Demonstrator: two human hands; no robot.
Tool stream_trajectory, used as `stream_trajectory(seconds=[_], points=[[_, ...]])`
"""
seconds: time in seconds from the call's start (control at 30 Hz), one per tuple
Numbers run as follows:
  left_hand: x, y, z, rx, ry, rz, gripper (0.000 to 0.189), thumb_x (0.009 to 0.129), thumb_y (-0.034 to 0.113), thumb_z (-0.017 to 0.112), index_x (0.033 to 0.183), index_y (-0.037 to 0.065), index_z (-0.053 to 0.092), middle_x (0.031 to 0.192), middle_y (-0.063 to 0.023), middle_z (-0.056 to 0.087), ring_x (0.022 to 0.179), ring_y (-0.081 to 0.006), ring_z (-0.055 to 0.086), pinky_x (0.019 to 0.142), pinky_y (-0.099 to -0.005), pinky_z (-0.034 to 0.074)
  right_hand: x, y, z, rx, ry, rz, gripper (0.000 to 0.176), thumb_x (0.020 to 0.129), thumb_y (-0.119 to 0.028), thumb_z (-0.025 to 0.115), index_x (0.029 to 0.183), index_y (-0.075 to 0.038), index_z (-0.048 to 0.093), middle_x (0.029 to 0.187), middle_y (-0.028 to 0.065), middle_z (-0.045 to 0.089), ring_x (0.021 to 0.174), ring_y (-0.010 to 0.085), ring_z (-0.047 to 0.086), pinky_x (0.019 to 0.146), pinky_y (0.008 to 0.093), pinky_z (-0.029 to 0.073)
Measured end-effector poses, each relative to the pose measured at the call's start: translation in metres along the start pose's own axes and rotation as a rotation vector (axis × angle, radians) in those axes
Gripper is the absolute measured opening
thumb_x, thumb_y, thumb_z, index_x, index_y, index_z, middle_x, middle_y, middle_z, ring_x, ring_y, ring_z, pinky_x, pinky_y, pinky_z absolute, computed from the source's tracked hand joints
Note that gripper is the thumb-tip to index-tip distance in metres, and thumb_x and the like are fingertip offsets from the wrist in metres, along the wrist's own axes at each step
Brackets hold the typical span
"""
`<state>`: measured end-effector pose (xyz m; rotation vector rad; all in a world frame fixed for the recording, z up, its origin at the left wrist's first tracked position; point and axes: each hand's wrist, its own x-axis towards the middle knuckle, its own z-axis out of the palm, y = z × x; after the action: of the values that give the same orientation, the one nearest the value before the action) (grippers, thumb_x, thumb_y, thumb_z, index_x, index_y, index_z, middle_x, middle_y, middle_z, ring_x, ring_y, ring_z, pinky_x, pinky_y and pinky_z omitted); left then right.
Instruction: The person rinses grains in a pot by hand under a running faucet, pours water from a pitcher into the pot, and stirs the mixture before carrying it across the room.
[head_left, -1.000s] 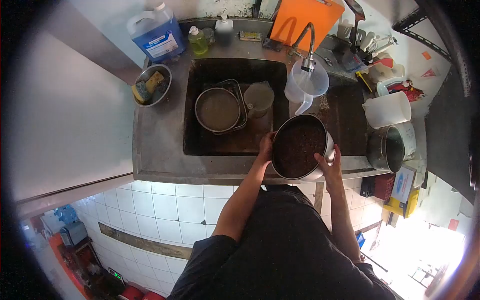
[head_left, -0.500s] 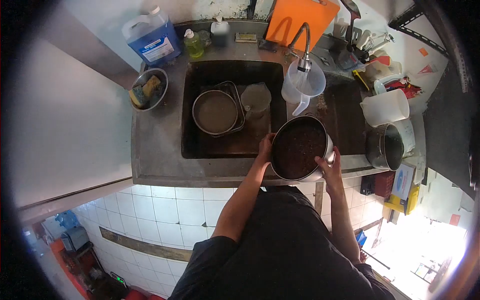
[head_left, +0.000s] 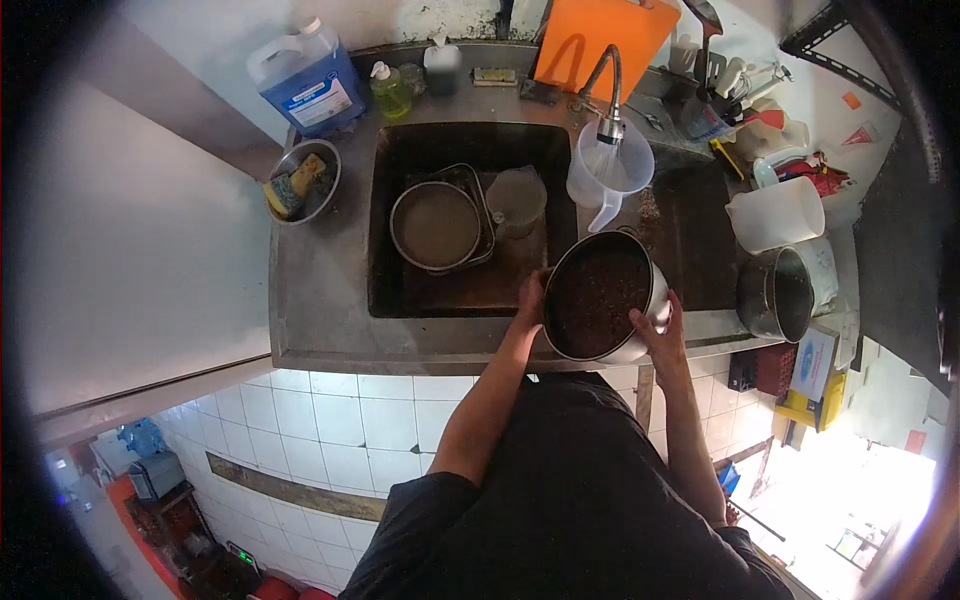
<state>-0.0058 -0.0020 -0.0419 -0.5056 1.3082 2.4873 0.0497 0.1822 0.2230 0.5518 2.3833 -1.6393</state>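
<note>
A metal pot (head_left: 600, 297), dark brown inside, is held tilted over the sink's front edge between my two hands. My left hand (head_left: 532, 298) grips its left side, the fingers partly hidden behind the wall. On the right side, my right hand (head_left: 661, 330) is closed on the pot, thumb over the rim. Just beyond it, a clear plastic jug (head_left: 618, 162) stands under the faucet (head_left: 609, 125). In the left sink basin (head_left: 520, 290) are a round pan (head_left: 435, 225) of murky water, a rectangular container (head_left: 484, 190) and a clear measuring jug (head_left: 517, 200).
Left of the basin sits a metal bowl (head_left: 325, 195) with sponges. Behind are a blue detergent jug (head_left: 318, 95), a green soap bottle (head_left: 390, 95) and an orange board (head_left: 600, 50). On the right stand a white pitcher (head_left: 775, 217), another metal pot (head_left: 775, 295) and a utensil holder (head_left: 703, 118).
The view has shifted slightly, moving the surroundings a little to the right. Both hands still hold the pot in nearly the same pose.
</note>
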Motion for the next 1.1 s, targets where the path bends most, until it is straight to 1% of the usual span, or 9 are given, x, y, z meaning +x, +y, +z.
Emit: stream_trajectory(seconds=[0.1, 0.3, 0.37, 0.47, 0.53, 0.6, 0.77, 0.97, 1.1], points=[[-0.001, 0.001, 0.000, 0.254, -0.040, 0.098, 0.037, 0.097, 0.024, 0.038, 0.109, -0.001, 0.062, 0.107, -0.0146, 0.063, 0.094, -0.0225, 0.061, 0.086, -0.0365, 0.047, 0.002, 0.001, -0.001, -0.056, 0.002, -0.006, 0.096, 0.077, -0.031, 0.077, 0.144, -0.005, 0.014, 0.134, 0.0217, 0.036, 0.117, 0.0282, 0.047, 0.095, 0.0372, 0.044], [-0.010, 0.014, 0.008, -0.162, 0.021, -0.024, 0.029, 0.093, 0.021, 0.051, 0.108, -0.001, 0.061, 0.103, -0.0141, 0.065, 0.091, -0.0209, 0.062, 0.083, -0.0355, 0.049, 0.004, 0.002, -0.002, -0.174, 0.009, 0.010, 0.096, 0.077, -0.033, 0.077, 0.144, -0.004, 0.014, 0.137, 0.0215, 0.034, 0.120, 0.0276, 0.043, 0.098, 0.0378, 0.041], [-0.005, 0.005, 0.003, 0.172, 0.090, 0.085, 0.026, 0.090, 0.018, 0.057, 0.107, -0.002, 0.061, 0.102, -0.0145, 0.065, 0.090, -0.0202, 0.063, 0.082, -0.0348, 0.049, 0.002, -0.003, -0.001, -0.215, 0.019, 0.006, 0.098, 0.076, -0.035, 0.077, 0.144, -0.004, 0.014, 0.138, 0.0216, 0.032, 0.123, 0.0276, 0.041, 0.100, 0.0384, 0.039], [0.002, -0.005, -0.002, 0.162, 0.056, 0.076, 0.026, 0.088, 0.015, 0.061, 0.107, -0.002, 0.060, 0.102, -0.0147, 0.065, 0.092, -0.0209, 0.062, 0.081, -0.0349, 0.049, -0.001, -0.009, 0.000, -0.237, 0.004, -0.013, 0.101, 0.075, -0.042, 0.077, 0.145, -0.003, 0.014, 0.141, 0.0219, 0.029, 0.127, 0.0278, 0.036, 0.103, 0.0397, 0.035], [0.009, -0.014, -0.006, 0.122, 0.060, 0.074, 0.026, 0.088, 0.016, 0.060, 0.107, -0.003, 0.060, 0.102, -0.0150, 0.065, 0.092, -0.0214, 0.062, 0.081, -0.0351, 0.049, 0.001, -0.006, 0.000, -0.218, -0.020, -0.028, 0.103, 0.074, -0.045, 0.076, 0.145, -0.003, 0.014, 0.142, 0.0221, 0.027, 0.129, 0.0278, 0.034, 0.105, 0.0404, 0.033], [0.010, -0.018, -0.008, 0.083, 0.063, 0.070, 0.027, 0.089, 0.017, 0.059, 0.107, -0.003, 0.060, 0.103, -0.0153, 0.065, 0.092, -0.0219, 0.062, 0.080, -0.0353, 0.049, 0.004, 0.002, 0.003, -0.154, 0.018, -0.093, 0.111, 0.066, -0.052, 0.079, 0.145, -0.005, 0.015, 0.138, 0.0316, 0.032, 0.127, 0.0427, 0.035, 0.103, 0.0487, 0.035], [0.006, -0.003, -0.005, -0.360, 0.090, -0.199, 0.029, 0.092, 0.020, 0.050, 0.107, -0.002, 0.060, 0.102, -0.0129, 0.064, 0.091, -0.0220, 0.061, 0.082, -0.0347, 0.047, -0.001, -0.007, 0.002, -0.188, 0.008, -0.036, 0.110, 0.068, -0.051, 0.079, 0.144, -0.004, 0.015, 0.139, 0.0326, 0.029, 0.128, 0.0426, 0.034, 0.103, 0.0480, 0.035], [0.009, -0.030, -0.007, 0.130, 0.045, 0.190, 0.038, 0.096, 0.026, 0.037, 0.107, -0.002, 0.060, 0.098, -0.0111, 0.063, 0.091, -0.0213, 0.059, 0.086, -0.0353, 0.044, -0.001, -0.006, 0.002, -0.225, 0.007, -0.046, 0.109, 0.070, -0.049, 0.078, 0.145, -0.005, 0.013, 0.141, 0.0293, 0.026, 0.127, 0.0362, 0.036, 0.101, 0.0432, 0.037], [-0.012, 0.010, 0.006, -0.145, 0.155, -0.058, 0.031, 0.095, 0.022, 0.044, 0.107, -0.002, 0.060, 0.101, -0.0116, 0.064, 0.092, -0.0208, 0.060, 0.083, -0.0342, 0.046, -0.002, -0.006, 0.003, -0.261, 0.007, -0.047, 0.106, 0.072, -0.044, 0.078, 0.146, -0.006, 0.012, 0.142, 0.0253, 0.028, 0.127, 0.0294, 0.036, 0.101, 0.0390, 0.037]])
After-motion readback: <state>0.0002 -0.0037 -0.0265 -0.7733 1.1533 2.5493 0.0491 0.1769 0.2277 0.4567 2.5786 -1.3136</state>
